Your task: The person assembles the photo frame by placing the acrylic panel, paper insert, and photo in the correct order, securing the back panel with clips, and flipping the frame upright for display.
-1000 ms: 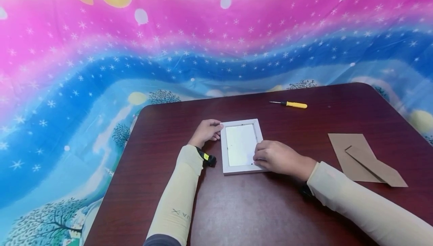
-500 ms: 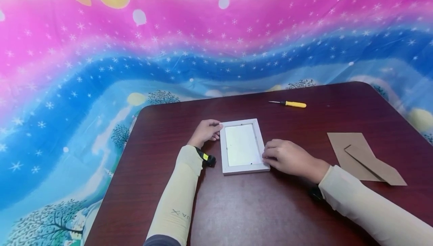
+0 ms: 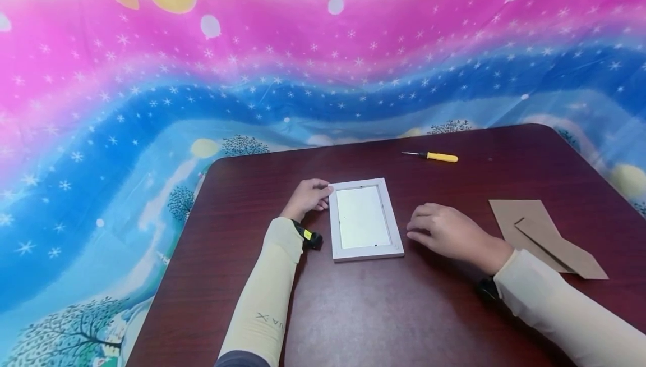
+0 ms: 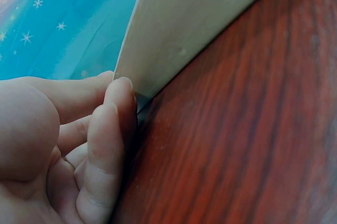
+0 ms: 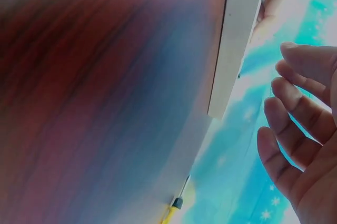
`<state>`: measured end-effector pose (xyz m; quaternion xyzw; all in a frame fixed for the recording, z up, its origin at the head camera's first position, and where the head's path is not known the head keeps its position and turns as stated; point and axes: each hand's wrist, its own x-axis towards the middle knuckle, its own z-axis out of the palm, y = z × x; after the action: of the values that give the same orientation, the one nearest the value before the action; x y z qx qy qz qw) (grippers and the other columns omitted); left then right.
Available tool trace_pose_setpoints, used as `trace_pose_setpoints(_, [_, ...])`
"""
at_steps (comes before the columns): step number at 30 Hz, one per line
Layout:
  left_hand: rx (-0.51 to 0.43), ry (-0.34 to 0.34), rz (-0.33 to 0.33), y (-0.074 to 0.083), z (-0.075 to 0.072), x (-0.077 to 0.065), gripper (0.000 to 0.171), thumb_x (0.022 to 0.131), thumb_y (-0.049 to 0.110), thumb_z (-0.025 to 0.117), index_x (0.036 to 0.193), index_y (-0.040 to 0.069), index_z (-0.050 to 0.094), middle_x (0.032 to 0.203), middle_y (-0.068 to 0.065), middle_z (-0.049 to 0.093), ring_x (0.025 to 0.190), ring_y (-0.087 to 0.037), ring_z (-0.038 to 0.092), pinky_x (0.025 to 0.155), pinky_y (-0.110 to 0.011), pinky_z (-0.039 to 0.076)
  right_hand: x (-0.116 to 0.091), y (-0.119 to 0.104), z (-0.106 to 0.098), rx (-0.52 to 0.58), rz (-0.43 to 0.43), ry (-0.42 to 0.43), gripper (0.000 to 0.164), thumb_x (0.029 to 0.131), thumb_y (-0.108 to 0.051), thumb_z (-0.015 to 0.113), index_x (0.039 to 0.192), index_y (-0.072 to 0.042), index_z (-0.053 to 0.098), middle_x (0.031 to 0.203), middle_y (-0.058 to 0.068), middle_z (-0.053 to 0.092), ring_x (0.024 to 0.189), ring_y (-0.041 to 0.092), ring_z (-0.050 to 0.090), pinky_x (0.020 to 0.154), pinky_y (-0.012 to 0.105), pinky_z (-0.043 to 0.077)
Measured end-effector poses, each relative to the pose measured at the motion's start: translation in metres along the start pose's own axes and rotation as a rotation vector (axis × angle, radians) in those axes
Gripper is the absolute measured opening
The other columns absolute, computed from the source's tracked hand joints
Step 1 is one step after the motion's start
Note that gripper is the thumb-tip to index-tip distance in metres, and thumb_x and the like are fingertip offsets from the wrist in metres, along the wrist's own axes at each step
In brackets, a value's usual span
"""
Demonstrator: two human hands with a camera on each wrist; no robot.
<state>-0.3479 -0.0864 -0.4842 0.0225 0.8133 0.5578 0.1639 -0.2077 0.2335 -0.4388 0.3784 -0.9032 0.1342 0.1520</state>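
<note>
A white picture frame (image 3: 366,252) lies flat on the dark wooden table, with a pale, shiny panel (image 3: 362,216) inside it and small dark tabs along the inner edges. My left hand (image 3: 307,198) holds the frame's far left corner. The left wrist view shows the thumb at the top edge and fingertips (image 4: 120,90) against the frame's side (image 4: 179,34), close to the tabletop. Just right of the frame is my right hand (image 3: 449,232), apart from it and holding nothing. Its fingers (image 5: 292,129) are loosely bent and spread in the right wrist view.
A screwdriver (image 3: 440,157) with a yellow handle lies near the table's far edge. At the right is a brown backing board (image 3: 522,210) with a stand leg (image 3: 565,249) angled across it. A patterned cloth (image 3: 323,75) hangs behind the table (image 3: 353,316).
My right hand has moved off the frame's right side, further to the right, uncovering its lower right corner. The left hand and the frame stay where they were.
</note>
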Motion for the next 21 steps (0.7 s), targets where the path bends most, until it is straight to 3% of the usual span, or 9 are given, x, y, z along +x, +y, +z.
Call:
trace_pose_setpoints(8, [-0.001,0.004,0.007,0.0,0.0,0.0,0.031,0.096,0.026,0.065,0.12,0.006,0.064,0.086,-0.014,0.065,0.067,-0.022,0.065,0.061,-0.031,0.057,-0.011,0.008,-0.009,-0.035,0.119,-0.055,0.017,0.078,-0.019,0.084,0.093,-0.014,0.077,0.088,-0.006,0.063,0.081,0.011,0.059,0.071,0.034,0.055])
trace_pose_setpoints(21, [-0.004,-0.001,0.004,0.001,0.0,0.0,0.032,0.096,0.026,0.065,0.121,0.005,0.063,0.087,-0.014,0.066,0.067,-0.021,0.064,0.061,-0.031,0.057,-0.019,0.022,-0.021,-0.049,0.193,-0.049,0.019,0.08,-0.02,0.082,0.096,-0.011,0.076,0.092,0.0,0.065,0.086,0.02,0.062,0.073,0.043,0.055])
